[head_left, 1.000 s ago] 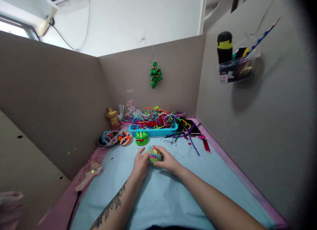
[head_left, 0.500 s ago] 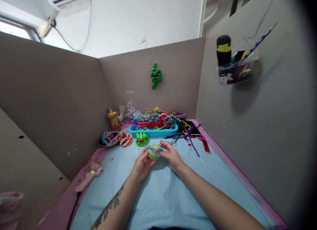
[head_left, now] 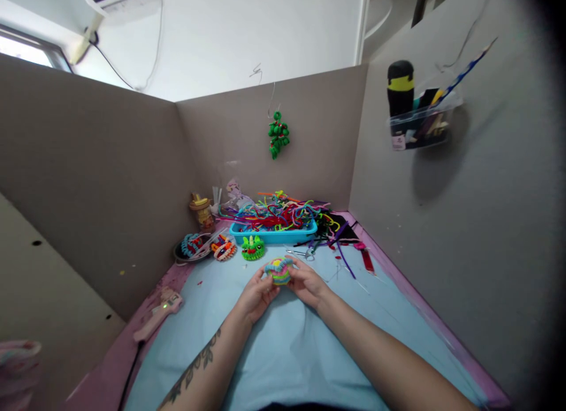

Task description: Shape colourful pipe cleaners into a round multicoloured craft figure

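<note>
Between my two hands is a small round pipe-cleaner piece [head_left: 279, 273], striped in pink, yellow, green and blue with a wavy blue rim. My left hand [head_left: 257, 293] grips its left side, thumb in front. On the opposite side, the fingers of my right hand [head_left: 305, 282] are closed on its edge. Just beyond stands a green pipe-cleaner figure [head_left: 253, 249] with a red mouth and small horns. Scissors [head_left: 305, 254] lie past my right hand.
A blue tray [head_left: 274, 236] heaped with coloured pipe cleaners stands at the back. Left of it are an orange pipe-cleaner piece [head_left: 223, 249] and a dark bowl [head_left: 181, 256]. A glue gun [head_left: 159, 318] lies at left. Grey partitions [head_left: 309, 128] enclose the table.
My right hand has closed onto the right side of the round piece, where its fingers were looser before. The piece has shifted slightly right and turned.
</note>
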Demonstrator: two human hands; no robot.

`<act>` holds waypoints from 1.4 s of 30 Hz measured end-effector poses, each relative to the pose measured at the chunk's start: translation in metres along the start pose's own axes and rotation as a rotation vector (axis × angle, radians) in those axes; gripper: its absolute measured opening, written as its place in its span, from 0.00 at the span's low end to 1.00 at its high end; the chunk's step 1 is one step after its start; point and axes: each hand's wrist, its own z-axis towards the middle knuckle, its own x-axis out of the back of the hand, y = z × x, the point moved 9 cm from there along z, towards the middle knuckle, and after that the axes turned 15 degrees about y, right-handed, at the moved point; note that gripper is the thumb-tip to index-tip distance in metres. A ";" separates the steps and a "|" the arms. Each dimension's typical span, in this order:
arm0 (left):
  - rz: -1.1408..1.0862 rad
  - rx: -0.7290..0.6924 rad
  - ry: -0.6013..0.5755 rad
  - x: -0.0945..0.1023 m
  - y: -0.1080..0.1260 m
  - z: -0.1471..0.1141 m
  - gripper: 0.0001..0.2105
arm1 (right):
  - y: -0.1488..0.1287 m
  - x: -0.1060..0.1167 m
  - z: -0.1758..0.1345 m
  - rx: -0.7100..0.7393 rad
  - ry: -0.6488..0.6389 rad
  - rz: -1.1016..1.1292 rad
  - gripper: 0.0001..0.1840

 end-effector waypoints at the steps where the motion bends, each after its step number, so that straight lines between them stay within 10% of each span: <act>1: 0.006 0.004 -0.001 0.000 -0.001 0.000 0.22 | 0.000 0.000 0.001 0.002 0.005 0.010 0.28; 42: -0.064 -0.042 0.093 0.013 0.009 0.008 0.23 | 0.004 0.003 0.002 -0.046 0.007 0.057 0.22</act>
